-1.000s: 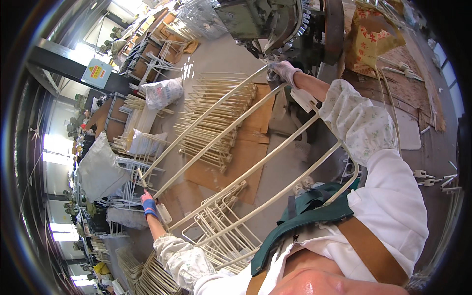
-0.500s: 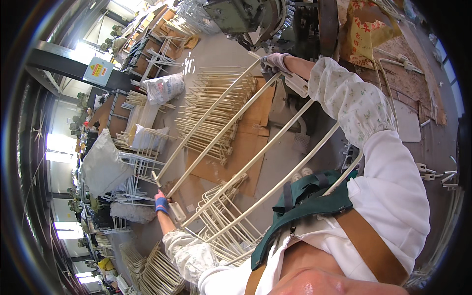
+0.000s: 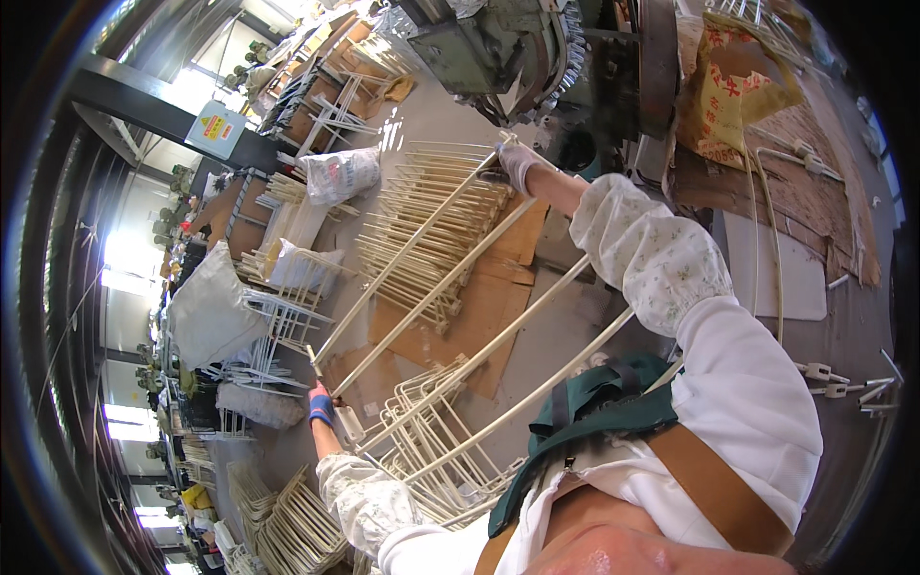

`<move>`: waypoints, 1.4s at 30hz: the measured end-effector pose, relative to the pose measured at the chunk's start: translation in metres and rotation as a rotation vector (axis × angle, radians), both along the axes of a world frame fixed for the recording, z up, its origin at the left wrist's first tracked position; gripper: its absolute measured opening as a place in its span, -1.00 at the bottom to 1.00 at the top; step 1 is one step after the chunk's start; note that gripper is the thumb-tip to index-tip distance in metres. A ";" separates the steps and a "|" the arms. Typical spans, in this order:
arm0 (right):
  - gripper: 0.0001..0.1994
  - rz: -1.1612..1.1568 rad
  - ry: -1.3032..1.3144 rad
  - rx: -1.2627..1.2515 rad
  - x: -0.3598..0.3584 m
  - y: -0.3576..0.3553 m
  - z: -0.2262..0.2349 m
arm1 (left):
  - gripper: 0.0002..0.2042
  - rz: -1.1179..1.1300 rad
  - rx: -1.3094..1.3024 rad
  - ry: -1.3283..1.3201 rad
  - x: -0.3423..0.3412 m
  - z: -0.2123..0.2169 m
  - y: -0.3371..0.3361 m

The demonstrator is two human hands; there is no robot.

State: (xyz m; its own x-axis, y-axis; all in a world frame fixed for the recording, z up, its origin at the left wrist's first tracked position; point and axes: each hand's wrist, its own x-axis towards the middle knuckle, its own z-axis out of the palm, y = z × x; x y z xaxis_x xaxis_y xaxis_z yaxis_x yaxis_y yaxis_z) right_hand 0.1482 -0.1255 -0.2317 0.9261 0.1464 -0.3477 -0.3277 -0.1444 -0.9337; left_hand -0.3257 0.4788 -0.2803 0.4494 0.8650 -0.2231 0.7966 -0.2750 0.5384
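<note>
A long cream metal tube frame [image 3: 476,352], made of several parallel bars, slants across in front of my body. My left hand [image 3: 321,404], in a pink and blue glove, grips its far-left end beside a small white bracket [image 3: 352,424]. At the upper end, my right hand [image 3: 516,165], in a pale glove with dark fingers, is closed around the frame's corner, just below a green machine [image 3: 479,57]. Some bars pass behind my right sleeve and out of sight near my green apron [image 3: 594,402].
Stacked cream frames [image 3: 422,211] lie on cardboard [image 3: 517,259] beyond the bars. More frames [image 3: 297,527] stand at lower left, and others lie below the held one. A white sack [image 3: 342,172] sits behind the stack. A torn yellow sack [image 3: 724,96] lies at upper right.
My right hand has come lower and slightly left with its end of the frame, a little farther from the machine. The view has shifted too. Both hands keep their hold.
</note>
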 end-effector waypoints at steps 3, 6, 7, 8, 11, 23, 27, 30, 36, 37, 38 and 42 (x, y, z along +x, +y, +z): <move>-0.71 0.198 -0.494 -1.055 0.017 -0.030 -0.013 | -0.47 -0.001 -0.574 -0.160 0.061 -0.005 -0.079; -0.60 -0.234 -0.288 -0.427 0.006 -0.005 -0.020 | -0.38 0.218 -0.864 -0.175 0.043 0.006 -0.073; -0.58 -0.322 -0.200 -0.376 0.009 -0.017 -0.022 | -0.29 0.138 -0.728 -0.165 0.075 0.004 -0.103; -0.57 -0.334 -0.175 -0.262 0.015 -0.018 -0.029 | -0.28 0.146 -0.680 -0.252 0.095 0.003 -0.112; -0.56 -0.189 -0.267 -0.343 -0.001 0.020 -0.024 | -0.41 0.183 -0.178 -0.280 0.091 -0.019 -0.067; -0.83 -0.695 0.118 0.667 0.032 0.009 -0.050 | -0.60 -0.215 -0.069 -0.053 0.177 0.060 -0.032; -0.79 -0.405 -0.053 0.397 0.000 -0.011 -0.015 | -0.34 -0.337 0.252 0.162 0.185 0.041 0.019; -0.74 -0.340 -0.697 -0.229 -0.032 -0.065 -0.018 | -0.30 -0.224 0.273 0.225 0.217 0.044 0.013; -0.74 0.109 -0.177 -0.539 -0.054 -0.127 -0.017 | -0.30 -0.329 0.386 0.263 0.267 0.063 0.014; -0.70 0.141 -0.122 -0.505 -0.058 -0.115 0.000 | -0.28 -0.321 0.320 0.294 0.255 0.067 0.039; -0.71 0.151 -0.067 -0.445 -0.051 -0.117 -0.004 | -0.27 -0.339 0.352 0.386 0.258 0.070 0.048; -0.76 0.124 0.150 -0.327 -0.056 -0.095 0.006 | -0.32 -0.305 0.255 0.379 0.240 0.070 0.062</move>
State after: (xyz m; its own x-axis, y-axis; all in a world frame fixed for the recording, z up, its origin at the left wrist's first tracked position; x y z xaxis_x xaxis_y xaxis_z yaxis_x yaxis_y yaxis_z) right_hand 0.0927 -0.2207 -0.2262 0.8435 0.1130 -0.5251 -0.4189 -0.4736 -0.7748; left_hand -0.0860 0.5406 -0.2107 0.6171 0.7560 -0.2183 0.7856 -0.6079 0.1152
